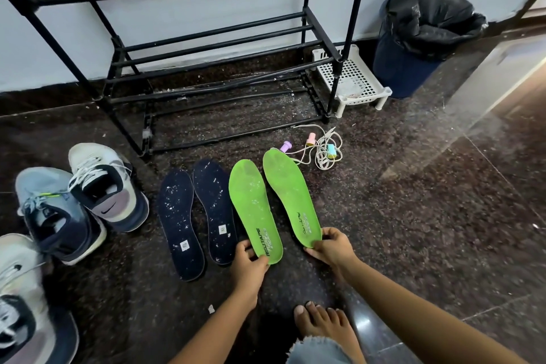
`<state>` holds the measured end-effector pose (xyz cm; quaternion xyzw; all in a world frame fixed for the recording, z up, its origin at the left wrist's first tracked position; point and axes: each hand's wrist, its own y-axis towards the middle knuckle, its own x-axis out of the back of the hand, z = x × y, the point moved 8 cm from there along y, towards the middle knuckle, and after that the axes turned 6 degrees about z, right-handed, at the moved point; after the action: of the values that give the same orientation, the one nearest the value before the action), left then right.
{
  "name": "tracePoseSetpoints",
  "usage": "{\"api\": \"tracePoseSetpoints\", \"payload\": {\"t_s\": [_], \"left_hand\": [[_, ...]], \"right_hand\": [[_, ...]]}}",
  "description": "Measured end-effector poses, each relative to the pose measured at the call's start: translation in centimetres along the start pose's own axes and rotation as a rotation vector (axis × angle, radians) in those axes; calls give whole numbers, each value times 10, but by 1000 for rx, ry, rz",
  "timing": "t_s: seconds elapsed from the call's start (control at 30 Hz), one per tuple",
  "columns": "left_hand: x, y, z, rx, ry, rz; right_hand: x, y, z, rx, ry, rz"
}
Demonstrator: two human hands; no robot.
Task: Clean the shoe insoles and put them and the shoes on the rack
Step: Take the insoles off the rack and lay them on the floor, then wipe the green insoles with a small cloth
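Two green insoles lie side by side on the dark floor. My left hand point(247, 260) pinches the heel of the left green insole point(254, 207). My right hand point(331, 245) pinches the heel of the right green insole point(288, 189). Left of them lie two dark navy insoles point(178, 221) point(214, 207) speckled with white bits. A black metal shoe rack point(189, 38) stands against the wall beyond. Three shoes sit at the left: a white and navy one point(109, 186), a grey-blue one point(56, 213), and a pale one point(26, 304) at the frame edge.
A white cord with pastel plugs point(322, 148) lies just past the green insoles. A white plastic perforated stand point(351, 77) and a bin with a black bag point(422, 29) stand right of the rack. My bare foot point(322, 325) rests near the bottom. White crumbs litter the floor.
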<state>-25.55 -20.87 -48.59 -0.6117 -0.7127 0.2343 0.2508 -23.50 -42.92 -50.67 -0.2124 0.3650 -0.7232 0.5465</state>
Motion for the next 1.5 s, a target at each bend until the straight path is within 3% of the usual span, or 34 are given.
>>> {"api": "tracePoseSetpoints", "payload": {"t_s": [0.23,0.67,0.83,1.0,1.3,1.5], "left_hand": [[1,16,-20,-84,390,-106],[-3,5,-33,-82,745,-215],[-17,10,-81,-222,684,-237],[-60,28,-145,-368,560,-106],[-134,55,-209,-527,499,87],[-149,78,-228,-572,512,122]], "right_hand": [[-2,-3,29,112,-502,-90],[-9,7,44,169,-864,2],[4,10,91,257,-710,-83],[13,17,159,349,-591,-168],[46,46,256,478,-738,-271],[49,93,312,547,-1113,-261]]}}
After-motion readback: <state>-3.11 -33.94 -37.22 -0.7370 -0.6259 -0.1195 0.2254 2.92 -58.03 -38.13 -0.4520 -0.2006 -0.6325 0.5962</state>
